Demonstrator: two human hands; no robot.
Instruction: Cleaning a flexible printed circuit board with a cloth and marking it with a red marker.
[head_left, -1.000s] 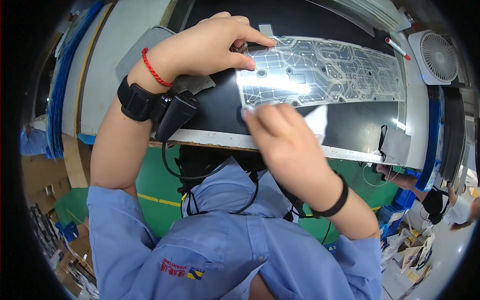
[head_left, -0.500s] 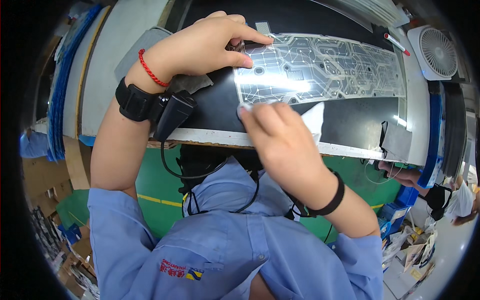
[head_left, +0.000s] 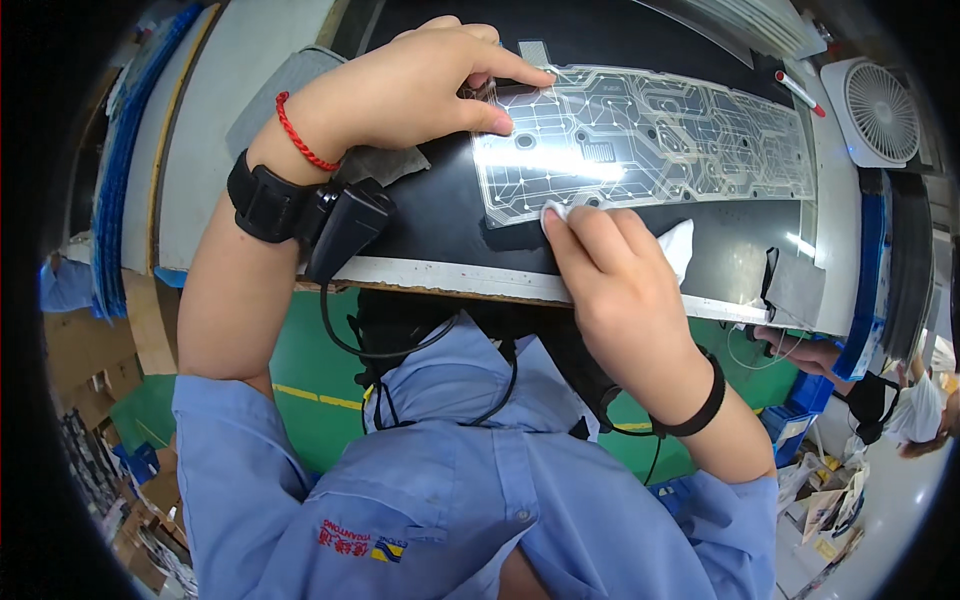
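Note:
A long transparent membrane circuit sheet (head_left: 690, 140), printed with silvery traces, lies on the black work surface (head_left: 430, 225). My left hand (head_left: 440, 85) rests at the sheet's left end, thumb and index finger stretched apart with their tips on it. In my right hand (head_left: 620, 255) is a white wiping cloth (head_left: 676, 248), pinched at the fingertips and sticking out past the knuckles. Those fingertips are at the sheet's near edge, left of its middle. Part of the cloth is hidden under my fingers.
A red-and-white marker (head_left: 800, 93) lies beyond the sheet's far right corner, near a white fan (head_left: 880, 112). Grey cloth (head_left: 385, 165) sits under my left wrist. A grey flap (head_left: 795, 285) hangs at the right front edge. Another person's arm (head_left: 800, 347) shows at right.
My right hand has slid to the right along the sheet's near edge with the cloth, uncovering the near left corner. My left hand stays almost in place on the sheet.

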